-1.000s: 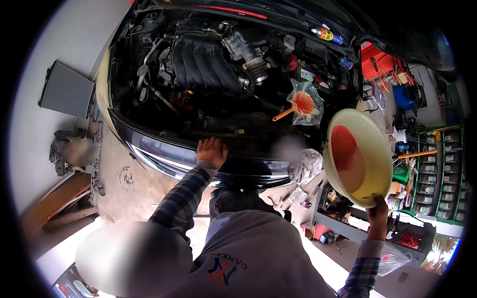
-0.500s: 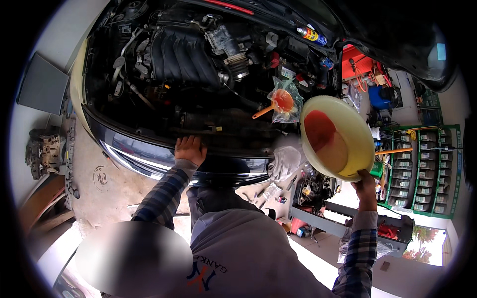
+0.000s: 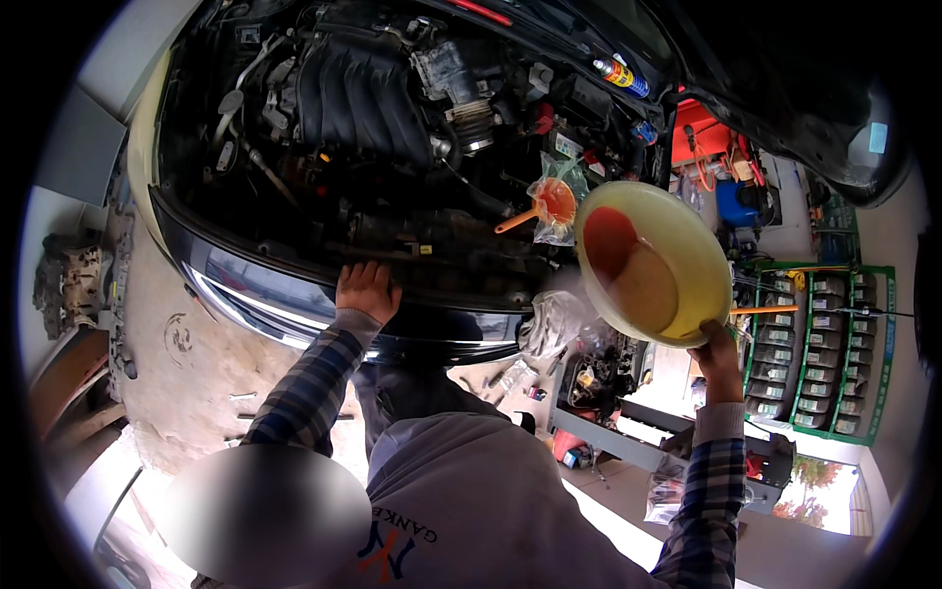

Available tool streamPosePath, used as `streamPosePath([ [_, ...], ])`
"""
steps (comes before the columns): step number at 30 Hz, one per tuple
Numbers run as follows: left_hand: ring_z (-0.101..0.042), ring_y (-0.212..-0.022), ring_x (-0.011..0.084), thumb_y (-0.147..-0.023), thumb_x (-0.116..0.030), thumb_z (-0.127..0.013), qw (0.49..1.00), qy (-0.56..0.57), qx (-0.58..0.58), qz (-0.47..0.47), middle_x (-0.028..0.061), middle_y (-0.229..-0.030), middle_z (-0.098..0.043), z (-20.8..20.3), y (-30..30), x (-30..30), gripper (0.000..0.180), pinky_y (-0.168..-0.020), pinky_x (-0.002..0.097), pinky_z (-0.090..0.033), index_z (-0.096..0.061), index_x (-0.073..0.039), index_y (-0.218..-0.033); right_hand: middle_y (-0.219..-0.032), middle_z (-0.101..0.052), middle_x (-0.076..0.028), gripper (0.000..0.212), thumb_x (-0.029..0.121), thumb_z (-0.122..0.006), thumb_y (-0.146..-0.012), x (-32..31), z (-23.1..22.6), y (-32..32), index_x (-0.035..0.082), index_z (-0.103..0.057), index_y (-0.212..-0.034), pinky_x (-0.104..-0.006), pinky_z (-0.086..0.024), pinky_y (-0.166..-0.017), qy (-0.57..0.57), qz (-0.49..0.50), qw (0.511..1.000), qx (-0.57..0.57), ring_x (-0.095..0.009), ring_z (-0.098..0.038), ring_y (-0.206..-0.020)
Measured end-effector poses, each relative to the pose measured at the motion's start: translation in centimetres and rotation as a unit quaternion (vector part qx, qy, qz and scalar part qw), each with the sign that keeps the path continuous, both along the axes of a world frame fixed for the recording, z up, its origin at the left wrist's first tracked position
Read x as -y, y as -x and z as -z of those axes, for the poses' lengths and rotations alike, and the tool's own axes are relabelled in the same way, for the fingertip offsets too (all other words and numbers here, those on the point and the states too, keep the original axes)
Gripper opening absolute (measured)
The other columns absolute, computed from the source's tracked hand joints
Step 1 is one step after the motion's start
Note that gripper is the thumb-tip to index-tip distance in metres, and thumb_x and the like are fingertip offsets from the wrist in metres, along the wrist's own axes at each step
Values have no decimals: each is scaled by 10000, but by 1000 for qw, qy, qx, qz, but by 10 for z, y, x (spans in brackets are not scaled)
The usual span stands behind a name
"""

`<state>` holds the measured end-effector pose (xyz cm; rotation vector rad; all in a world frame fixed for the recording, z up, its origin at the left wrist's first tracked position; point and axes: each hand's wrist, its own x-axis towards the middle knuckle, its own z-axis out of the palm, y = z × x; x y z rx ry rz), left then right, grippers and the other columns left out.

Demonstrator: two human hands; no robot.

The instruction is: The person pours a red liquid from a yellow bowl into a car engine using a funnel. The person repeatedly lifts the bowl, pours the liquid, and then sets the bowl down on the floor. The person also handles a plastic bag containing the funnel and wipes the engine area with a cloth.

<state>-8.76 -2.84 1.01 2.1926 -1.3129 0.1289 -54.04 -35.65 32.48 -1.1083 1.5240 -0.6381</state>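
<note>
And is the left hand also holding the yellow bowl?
No, the left hand rests on the car's front edge, while the right hand holds the bowl by its rim.

I count one left hand (image 3: 368,292) at 9 o'clock from the middle and one right hand (image 3: 717,350) a bit past 3, so two total. Just the one basin (image 3: 692,255), near 3. One orange scoop (image 3: 557,201) between 1 and 2, one spray can (image 3: 621,78) around 1, one engine cover (image 3: 358,103) at 11, one crumpled grey cloth (image 3: 551,324) near 4.
</note>
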Motion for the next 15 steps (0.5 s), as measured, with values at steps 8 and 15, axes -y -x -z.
streamPosePath([
  [8, -592, -814, 278, -735, -234, -635, 1000, 16, 3, -5, 93, -826, -608, 3, 0, -1, 191, -800, 429, -459, -627, -67, -828, -979, -641, -160, 337, 115, -585, -871, 14, -10, -11, -61, -537, -1154, -351, -540, -541, -18, -31, 999, -20, -274, -668, -764],
  [15, -590, -807, 278, -746, -236, -634, 1000, 14, -3, -5, 94, -819, -606, 6, 0, -1, 187, -803, 434, -462, -630, -67, -824, -999, -646, -169, 328, 118, -591, -866, 13, -16, -28, -31, -545, -1156, -359, -559, -563, 1, -14, 999, -45, -281, -678, -793],
])
